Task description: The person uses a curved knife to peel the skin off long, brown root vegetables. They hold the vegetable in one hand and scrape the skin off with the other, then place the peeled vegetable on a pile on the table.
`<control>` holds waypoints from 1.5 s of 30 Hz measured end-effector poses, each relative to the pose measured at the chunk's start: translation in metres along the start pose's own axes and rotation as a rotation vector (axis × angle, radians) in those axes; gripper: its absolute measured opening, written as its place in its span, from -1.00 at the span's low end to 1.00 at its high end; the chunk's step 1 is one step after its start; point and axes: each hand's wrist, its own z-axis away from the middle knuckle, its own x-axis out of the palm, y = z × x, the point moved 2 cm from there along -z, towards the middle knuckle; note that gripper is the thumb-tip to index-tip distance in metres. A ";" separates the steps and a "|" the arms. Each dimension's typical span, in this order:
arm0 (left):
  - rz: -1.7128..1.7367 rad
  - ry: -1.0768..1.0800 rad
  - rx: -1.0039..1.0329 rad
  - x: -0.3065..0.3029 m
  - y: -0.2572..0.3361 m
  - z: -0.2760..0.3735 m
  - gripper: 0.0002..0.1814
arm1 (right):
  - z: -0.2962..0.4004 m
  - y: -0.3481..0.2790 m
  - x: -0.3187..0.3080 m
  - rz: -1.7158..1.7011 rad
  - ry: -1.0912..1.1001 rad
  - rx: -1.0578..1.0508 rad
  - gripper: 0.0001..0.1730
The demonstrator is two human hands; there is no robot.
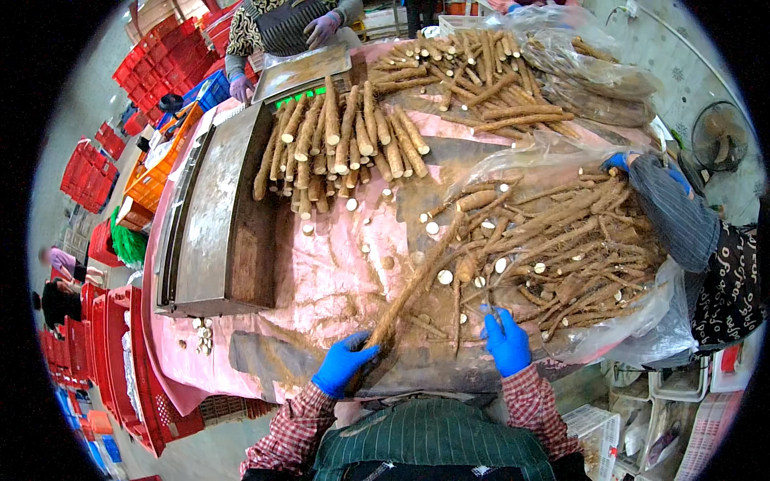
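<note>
My left hand (pixel 344 364), in a blue glove, is closed around the near end of a long brown yam root (pixel 415 282). The root slants away to the upper right, its far end by the root pile. My right hand (pixel 506 341), gloved in blue too, grips a small thin tool, probably a knife (pixel 488 296), whose tip is hard to make out. A thin root (pixel 456 315) lies just left of that hand. Beyond it spreads a tangled heap of long hairy yams (pixel 565 240), with cut white slices (pixel 445 276) scattered around.
A metal box (pixel 207 228) stands at the left, beside stacked cut yams (pixel 343 132). More yams (pixel 481 78) lie at the back. One co-worker's sleeve (pixel 674 210) reaches in from the right; another's gloved hand (pixel 322 30) shows at the top. Red crates (pixel 114 355) line the left side.
</note>
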 end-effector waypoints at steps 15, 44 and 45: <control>-0.259 -0.110 -0.034 -0.012 0.035 0.013 -0.58 | -0.027 0.007 -0.023 0.134 -0.074 -0.077 -0.71; -0.637 0.297 0.851 0.060 0.152 -0.241 -0.65 | -0.031 0.022 -0.008 -0.519 0.062 0.144 -0.79; -0.660 0.220 0.828 0.066 0.133 -0.236 -0.69 | -0.030 0.017 -0.008 -0.543 0.043 0.157 -0.79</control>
